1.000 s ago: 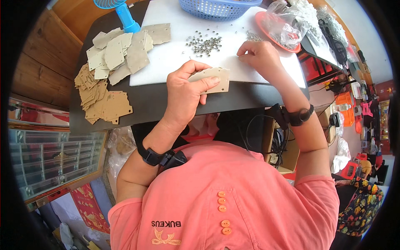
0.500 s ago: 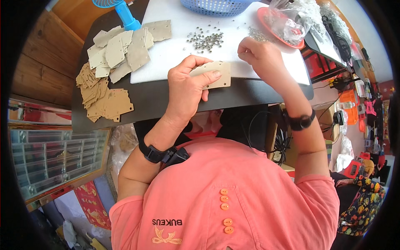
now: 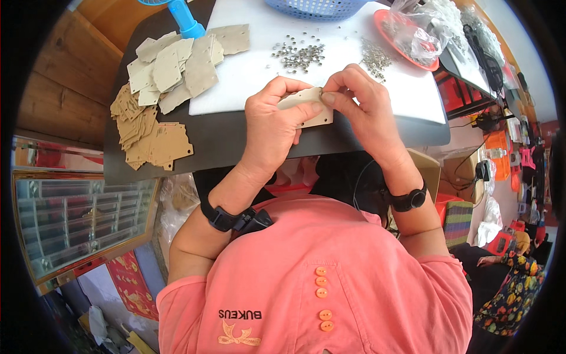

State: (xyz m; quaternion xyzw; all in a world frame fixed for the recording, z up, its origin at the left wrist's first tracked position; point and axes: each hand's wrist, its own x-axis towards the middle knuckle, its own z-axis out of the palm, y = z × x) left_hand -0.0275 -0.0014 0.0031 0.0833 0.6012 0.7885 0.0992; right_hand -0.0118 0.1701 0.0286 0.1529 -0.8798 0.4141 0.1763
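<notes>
My left hand [image 3: 265, 121] is closed around a flat cream piece [image 3: 318, 120] with small holes along its edges, thumb on top and fingers behind. It is held just over the table's near edge. My right hand [image 3: 367, 109] pinches at the upper right corner of that piece, thumb and forefinger together. Whatever sits between those fingertips is too small to make out. Beyond my hands, small round metal fittings [image 3: 299, 57] lie scattered on a white foam sheet [image 3: 233, 91]. A second pile of tiny metal parts [image 3: 375, 61] lies past my right hand.
On the dark table [image 3: 221, 134], cream pieces [image 3: 167, 69] and tan pieces [image 3: 160, 144] are heaped at the left. A blue fan [image 3: 187, 22], a blue basket [image 3: 318, 8] and a red plate [image 3: 385, 30] with plastic bags stand farther back. Someone in floral clothing [image 3: 512, 295] is at the lower right.
My right hand has come left and nearer from beside the tiny parts, and now meets the corner of the cream piece. My left hand keeps its hold.
</notes>
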